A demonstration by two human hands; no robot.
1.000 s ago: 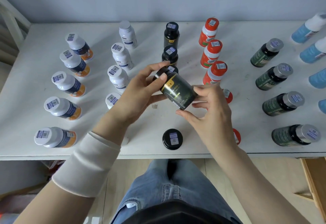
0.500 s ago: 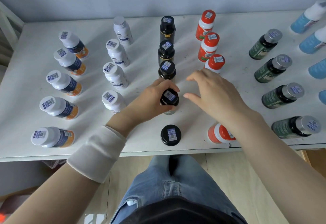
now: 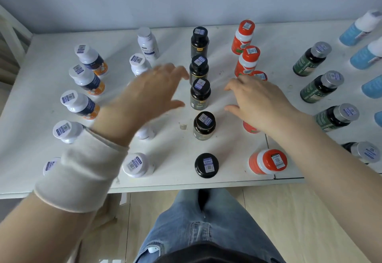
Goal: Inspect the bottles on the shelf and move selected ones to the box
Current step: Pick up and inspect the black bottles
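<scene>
Both my hands hover open over the white worktop (image 3: 169, 155), and neither grip has hold of anything. My left hand (image 3: 153, 95), blurred, is spread with the fingers splayed, just left of the middle column of black bottles. A pale cuff (image 3: 82, 175) wraps that forearm. My right hand (image 3: 258, 101) is spread too, palm down, just right of the same column, partly covering the orange-capped bottles behind and under it.

Between my two hands stands the third black bottle (image 3: 200, 94), upright, touched by neither. Just nearer to me stands the fourth black bottle (image 3: 204, 125), also upright and free, its cap bearing a small code sticker. The nearest one (image 3: 206, 165) sits by the front edge of the worktop, and two more (image 3: 198, 41) stand in line farther back.

To the left run a column of white bottles (image 3: 145, 42) and a column of white-capped bottles with dark blue and orange labels (image 3: 91, 60). To the right stand orange bottles (image 3: 267, 161), then green bottles with silver caps (image 3: 321, 87), and blue bottles (image 3: 359, 29) at the far right edge.

My jeans (image 3: 206, 221) show below the worktop's front edge.
</scene>
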